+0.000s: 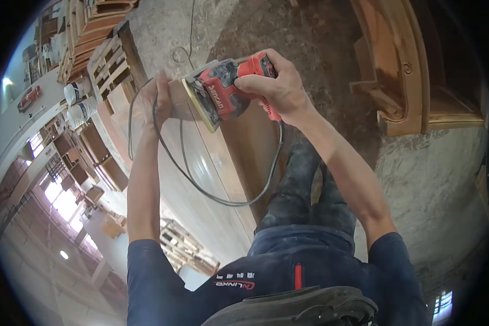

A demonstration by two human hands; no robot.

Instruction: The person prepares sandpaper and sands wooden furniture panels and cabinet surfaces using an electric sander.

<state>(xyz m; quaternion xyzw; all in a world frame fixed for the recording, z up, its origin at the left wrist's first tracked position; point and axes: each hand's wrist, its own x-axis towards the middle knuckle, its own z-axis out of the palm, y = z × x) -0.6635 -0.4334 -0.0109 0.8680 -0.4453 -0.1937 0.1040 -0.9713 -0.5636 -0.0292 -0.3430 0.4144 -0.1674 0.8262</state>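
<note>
A red and black electric sander (223, 92) is tilted on its side in my right hand (282, 87), whose fingers and thumb wrap round its grip. The sander's yellowish pad (200, 106) faces left, toward my left hand (155, 100). That hand is raised beside the pad and smeared by motion, so its finger position is unclear. Between hand and pad is a blurred brownish patch that I cannot make out. A dark power cord (223, 202) loops from the sander's lower end round past my left wrist. Beneath the sander lies a long wooden panel (214, 144).
A curved wooden furniture piece (413, 70) stands at the right. Wooden frames (100, 27) and a pallet (117, 62) are at the upper left, near white buckets (79, 114). Another red tool (29, 99) lies on a pale surface farther left. Concrete floor (429, 179) shows at the right.
</note>
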